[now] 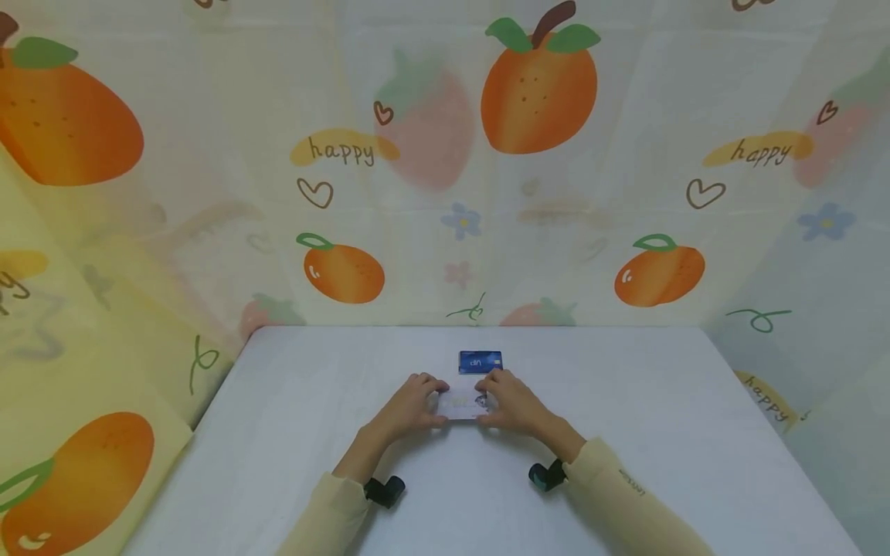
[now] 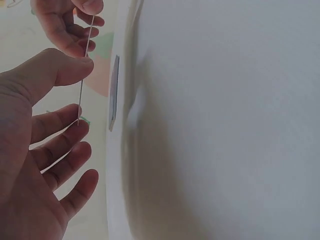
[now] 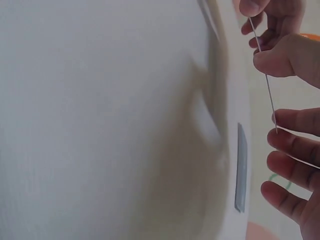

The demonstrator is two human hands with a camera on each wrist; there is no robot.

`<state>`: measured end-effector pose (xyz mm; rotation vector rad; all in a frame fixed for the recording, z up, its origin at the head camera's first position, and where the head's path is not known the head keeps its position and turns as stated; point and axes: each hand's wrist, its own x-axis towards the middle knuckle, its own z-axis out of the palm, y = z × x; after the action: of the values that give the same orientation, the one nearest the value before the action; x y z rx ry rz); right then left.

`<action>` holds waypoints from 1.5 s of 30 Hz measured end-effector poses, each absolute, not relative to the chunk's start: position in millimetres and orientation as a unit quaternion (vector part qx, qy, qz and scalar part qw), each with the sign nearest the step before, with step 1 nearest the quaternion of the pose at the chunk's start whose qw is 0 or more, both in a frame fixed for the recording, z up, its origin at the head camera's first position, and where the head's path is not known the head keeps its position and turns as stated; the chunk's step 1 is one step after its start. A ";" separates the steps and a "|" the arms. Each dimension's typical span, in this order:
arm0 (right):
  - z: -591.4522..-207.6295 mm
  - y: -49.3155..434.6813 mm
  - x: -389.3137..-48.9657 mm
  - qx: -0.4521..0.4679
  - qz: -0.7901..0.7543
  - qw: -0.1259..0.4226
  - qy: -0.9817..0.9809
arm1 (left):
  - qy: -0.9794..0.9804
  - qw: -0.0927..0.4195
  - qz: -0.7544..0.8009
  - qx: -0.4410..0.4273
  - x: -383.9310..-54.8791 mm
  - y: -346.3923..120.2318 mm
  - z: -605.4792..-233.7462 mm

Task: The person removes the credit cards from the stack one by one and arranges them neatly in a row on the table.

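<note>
A thin white card [image 1: 459, 405] with a small printed figure near its right end is held level between both hands. My left hand [image 1: 412, 405] pinches its left end between thumb and fingers. At the opposite end my right hand [image 1: 516, 405] does likewise. Seen edge-on in the left wrist view, the white card [image 2: 82, 92] is only a thin line, raised off the table. A blue card [image 1: 480, 362] marked "VIP" lies flat on the table just beyond the hands, its lower right corner close to the right fingers.
The table [image 1: 278, 463] has a white cover. Behind it hangs a pale curtain [image 1: 417, 255] printed with fruit and "happy", which also lines the sides. A dark wrist camera [image 1: 385, 491] is strapped on the left wrist, and another camera [image 1: 547, 476] on the right.
</note>
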<state>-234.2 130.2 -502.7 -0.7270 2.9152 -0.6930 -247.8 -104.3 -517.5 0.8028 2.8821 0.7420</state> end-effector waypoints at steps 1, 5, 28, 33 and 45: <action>-504.0 128.9 -233.2 -0.235 -0.222 0.031 0.946 | 0.934 0.030 0.242 0.262 -246.4 -105.7 -518.6; -509.9 120.8 -230.7 -0.245 -0.206 0.026 0.947 | 0.936 0.038 0.243 0.254 -240.8 -113.2 -522.5; -521.3 30.0 -227.4 -0.313 -0.088 0.036 0.945 | 0.962 0.047 0.229 0.140 -209.4 -190.1 -530.5; -518.8 10.2 -223.7 -0.315 -0.085 0.038 0.944 | 0.964 0.048 0.223 0.137 -207.2 -210.2 -530.7; -519.5 -35.9 -224.3 -0.329 -0.078 0.037 0.940 | 0.962 0.062 0.236 0.120 -201.5 -255.5 -525.2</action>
<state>-224.3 -35.9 -519.5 -1.0112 2.8872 -0.2401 -201.5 -255.5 -525.2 0.3623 2.9090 0.7122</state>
